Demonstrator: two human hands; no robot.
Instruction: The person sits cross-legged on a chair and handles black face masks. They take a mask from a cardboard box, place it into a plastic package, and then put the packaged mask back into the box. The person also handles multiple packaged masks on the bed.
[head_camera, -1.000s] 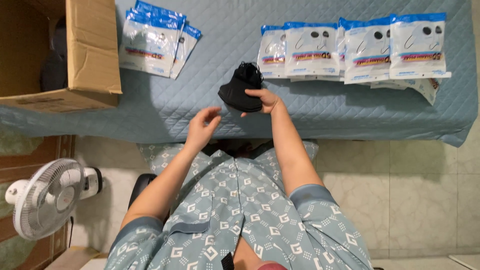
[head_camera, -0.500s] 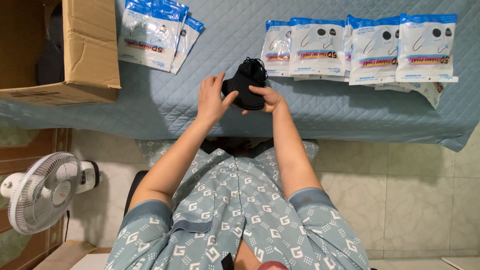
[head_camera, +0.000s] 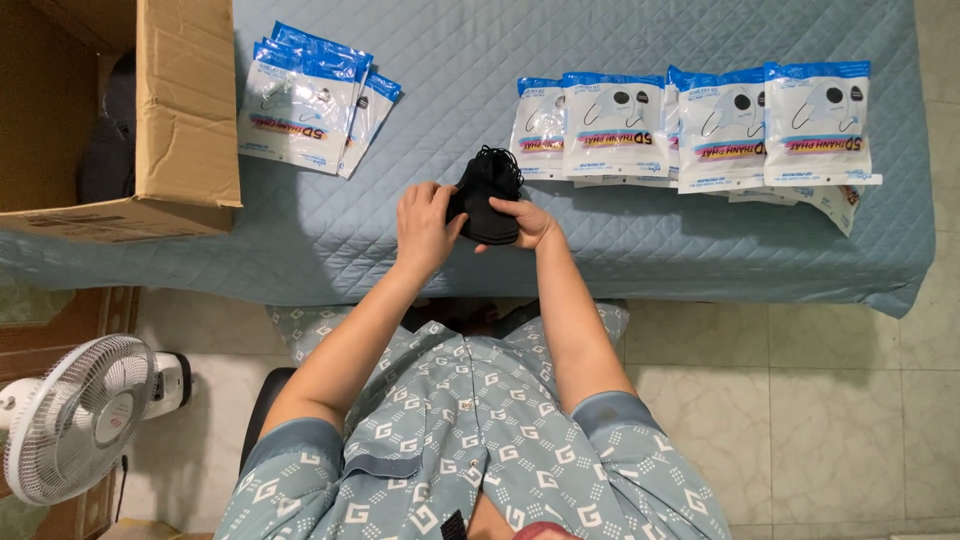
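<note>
Both hands grip a stack of black masks (head_camera: 487, 198) over the blue quilted table (head_camera: 600, 250): left hand (head_camera: 425, 225) clasps 1 side, right hand (head_camera: 527, 222) pinches the other. Risk: loose stack fans out, masks slip off onto floor.

A: Camera setup?
B: One view only, worn on my head, looking straight down over my lap and forearms.
A: Facing?
B: Forward edge of the quilted bed (head_camera: 640, 250) sits at the frame's top, tiled floor (head_camera: 830, 400) below.
A: Range?
B: Arm's length, my hands mid-frame. No second view, so nothing shared.
</note>
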